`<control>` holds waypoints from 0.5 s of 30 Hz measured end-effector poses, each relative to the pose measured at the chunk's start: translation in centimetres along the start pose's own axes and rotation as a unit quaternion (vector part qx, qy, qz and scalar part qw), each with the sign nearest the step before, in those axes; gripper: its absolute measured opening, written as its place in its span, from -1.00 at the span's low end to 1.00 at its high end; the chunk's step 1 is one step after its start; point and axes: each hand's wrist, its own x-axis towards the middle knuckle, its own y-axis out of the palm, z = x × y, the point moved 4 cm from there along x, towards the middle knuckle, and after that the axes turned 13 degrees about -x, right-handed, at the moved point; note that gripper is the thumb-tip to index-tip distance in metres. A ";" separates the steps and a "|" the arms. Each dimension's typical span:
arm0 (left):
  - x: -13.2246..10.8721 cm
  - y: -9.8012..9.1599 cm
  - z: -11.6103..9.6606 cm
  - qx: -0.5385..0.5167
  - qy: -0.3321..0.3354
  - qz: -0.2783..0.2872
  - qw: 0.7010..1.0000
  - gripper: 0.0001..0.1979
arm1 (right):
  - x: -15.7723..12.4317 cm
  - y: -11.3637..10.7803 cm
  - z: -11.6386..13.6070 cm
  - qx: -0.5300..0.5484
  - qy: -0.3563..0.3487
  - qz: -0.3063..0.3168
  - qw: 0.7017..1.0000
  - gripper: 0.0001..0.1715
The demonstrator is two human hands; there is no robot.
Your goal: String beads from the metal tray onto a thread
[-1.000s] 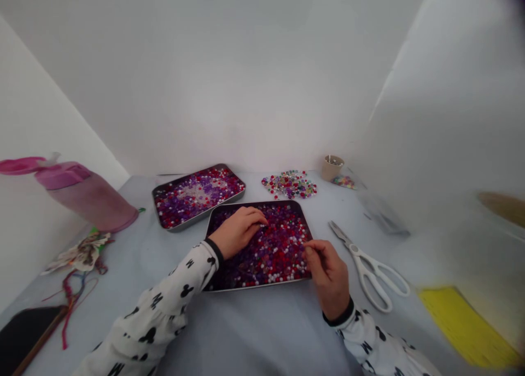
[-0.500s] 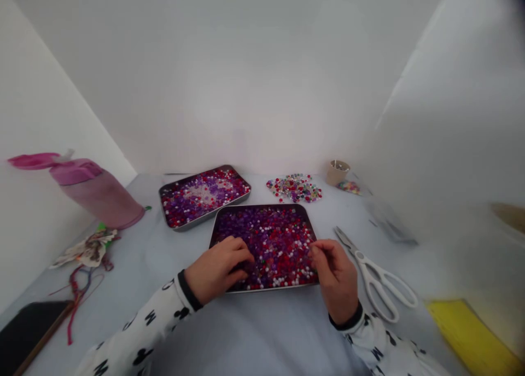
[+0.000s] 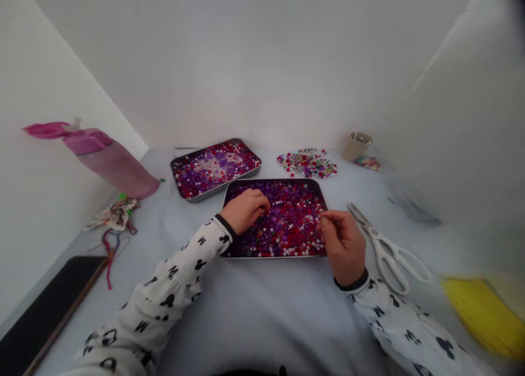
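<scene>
A metal tray (image 3: 279, 182) full of purple, red and white beads lies in front of me. My left hand (image 3: 245, 210) rests on the beads at the tray's left side, fingers curled and pinching among them. My right hand (image 3: 343, 243) hovers at the tray's right edge with thumb and forefinger pinched together; what they hold is too small to name. A second bead tray (image 3: 186, 192) lies behind and to the left.
A loose pile of mixed beads (image 3: 307, 163) and a small paper cup (image 3: 356, 145) sit at the back. White scissors (image 3: 389, 250) lie right of the tray. A pink bottle (image 3: 102, 157), tangled threads (image 3: 114, 225) and a dark phone (image 3: 49, 305) are on the left, a yellow object (image 3: 484, 313) on the right.
My left hand slid back toward the tray's near edge, then returned up onto the beads. The right hand stayed pinched at the tray's right edge. The view shifted.
</scene>
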 end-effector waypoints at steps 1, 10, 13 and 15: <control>0.0 -0.1 -0.1 0.001 0.001 0.000 1.000 -0.84 | 0.0 0.0 0.0 0.000 0.001 0.003 1.000 -0.83; -1.1 -2.5 -1.8 -0.024 0.005 -0.001 1.000 -0.83 | -0.1 0.0 -0.2 0.017 0.013 0.008 1.000 -0.83; -1.0 -2.5 -3.2 -0.033 0.016 0.011 0.999 -0.83 | -0.1 0.0 -0.1 0.014 0.012 0.013 1.000 -0.84; -0.6 -2.1 -3.9 -0.045 0.027 0.027 0.998 -0.83 | -0.1 0.0 -0.1 0.012 0.013 0.014 1.000 -0.83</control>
